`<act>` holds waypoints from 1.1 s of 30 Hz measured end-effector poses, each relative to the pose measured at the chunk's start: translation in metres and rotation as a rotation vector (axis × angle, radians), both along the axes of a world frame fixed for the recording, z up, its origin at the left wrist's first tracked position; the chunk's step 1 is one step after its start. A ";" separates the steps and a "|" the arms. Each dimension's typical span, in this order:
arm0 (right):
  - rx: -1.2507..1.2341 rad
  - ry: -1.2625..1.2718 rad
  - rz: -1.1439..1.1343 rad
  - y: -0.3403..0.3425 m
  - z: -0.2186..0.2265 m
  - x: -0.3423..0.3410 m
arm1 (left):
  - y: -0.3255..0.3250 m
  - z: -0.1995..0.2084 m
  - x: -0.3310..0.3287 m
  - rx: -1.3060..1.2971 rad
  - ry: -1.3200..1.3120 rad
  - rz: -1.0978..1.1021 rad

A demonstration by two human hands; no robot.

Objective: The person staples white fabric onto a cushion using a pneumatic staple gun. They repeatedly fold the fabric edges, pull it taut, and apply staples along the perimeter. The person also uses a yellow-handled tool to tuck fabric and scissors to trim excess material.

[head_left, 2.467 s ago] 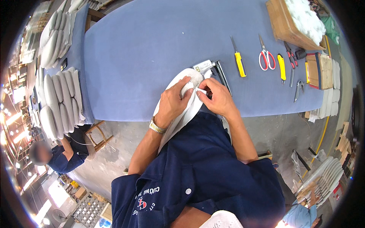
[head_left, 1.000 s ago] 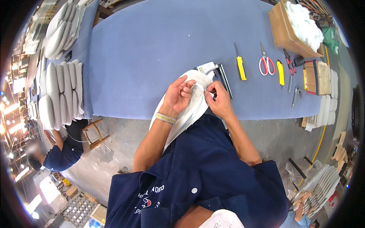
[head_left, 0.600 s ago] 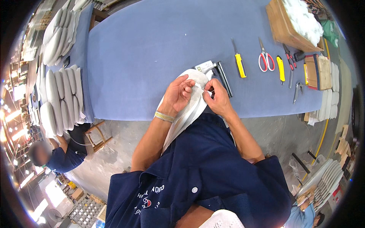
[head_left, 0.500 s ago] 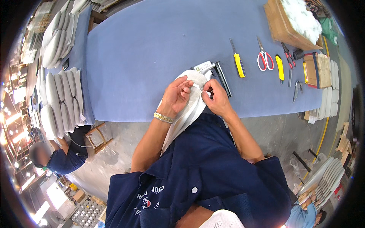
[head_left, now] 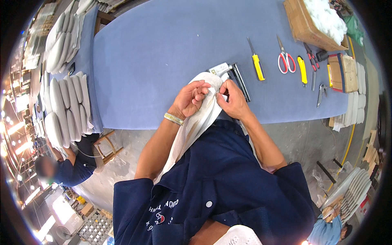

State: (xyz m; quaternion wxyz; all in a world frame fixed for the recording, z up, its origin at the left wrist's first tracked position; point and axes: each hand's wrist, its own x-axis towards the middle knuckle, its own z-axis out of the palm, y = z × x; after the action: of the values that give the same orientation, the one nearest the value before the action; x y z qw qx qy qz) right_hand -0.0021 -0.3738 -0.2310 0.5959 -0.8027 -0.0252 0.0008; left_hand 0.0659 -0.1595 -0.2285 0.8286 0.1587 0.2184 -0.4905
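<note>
A light grey-white fabric piece (head_left: 199, 118) hangs from the table's front edge down against my lap, with a rounded, padded-looking end (head_left: 208, 77) resting on the table. My left hand (head_left: 191, 99), a metal watch band on its wrist, is closed with its fingertips pinching the raised cloth edge. Opposite it, my right hand (head_left: 234, 102) pinches the same cloth between thumb and fingers. Folds run down from between the two hands. Just beyond the padded end lies a silver and black staple gun (head_left: 228, 74), partly hidden by the cloth and my right hand.
On the blue table (head_left: 155, 61) to the right lie a yellow screwdriver (head_left: 258, 67), red-handled scissors (head_left: 286, 63), a yellow utility knife (head_left: 302, 70) and pliers (head_left: 312, 57). Beyond stands a carton (head_left: 300, 26) of white stuffing. Grey cushions (head_left: 57, 94) are stacked left, near a seated person (head_left: 75, 169).
Both hands keep their pinch on the cloth. The cloth edge between them is lifted and gathered more, and my left forearm has swung slightly outward.
</note>
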 end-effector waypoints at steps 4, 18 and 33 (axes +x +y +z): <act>0.028 0.014 -0.013 0.001 0.000 0.001 | -0.002 0.008 0.004 0.165 -0.064 -0.029; -0.009 -0.030 -0.007 0.001 0.001 0.003 | 0.001 -0.009 -0.008 -0.049 0.025 0.168; 0.016 0.049 0.043 -0.003 0.006 0.008 | -0.010 0.022 0.011 0.480 -0.238 -0.263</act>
State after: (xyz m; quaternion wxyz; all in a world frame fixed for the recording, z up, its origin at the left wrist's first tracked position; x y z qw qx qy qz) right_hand 0.0056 -0.3768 -0.2245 0.6025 -0.7969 -0.0278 0.0333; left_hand 0.0765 -0.1696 -0.2067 0.7166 0.4332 0.2072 -0.5058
